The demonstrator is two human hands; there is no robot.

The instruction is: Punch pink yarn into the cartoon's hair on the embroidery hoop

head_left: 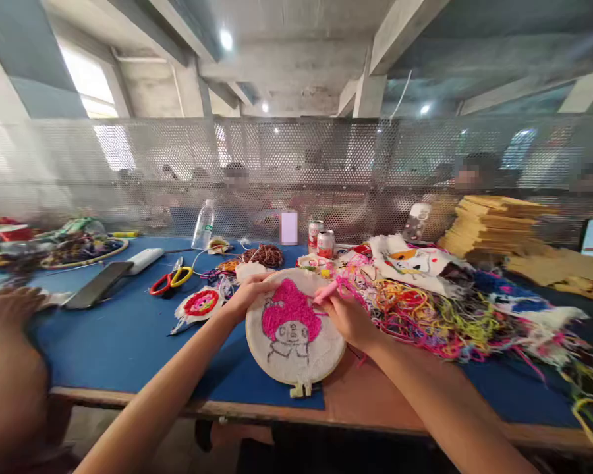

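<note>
A round embroidery hoop [323, 359] with white cloth is tilted up over the table's front part, its screw clamp at the bottom. The cloth carries a drawn figure with a mass of magenta loops [291, 306] for hair; the face and collar are only dark outlines. My left hand [250, 293] grips the hoop's upper left rim. In my closed right hand [346, 319] is a pink punch needle [327, 291], its tip at the right edge of the magenta area. Pink yarn [350, 284] trails from its back end.
Tangled yarn [405, 316] and stitched cloths [405, 263] cover the right side. Scissors [172, 280], a small round stitched patch [200, 304], a phone [99, 285] and a bottle [204, 225] lie or stand left. Cans [325, 243] stand behind the hoop. Another person's arm [14, 355] rests far left.
</note>
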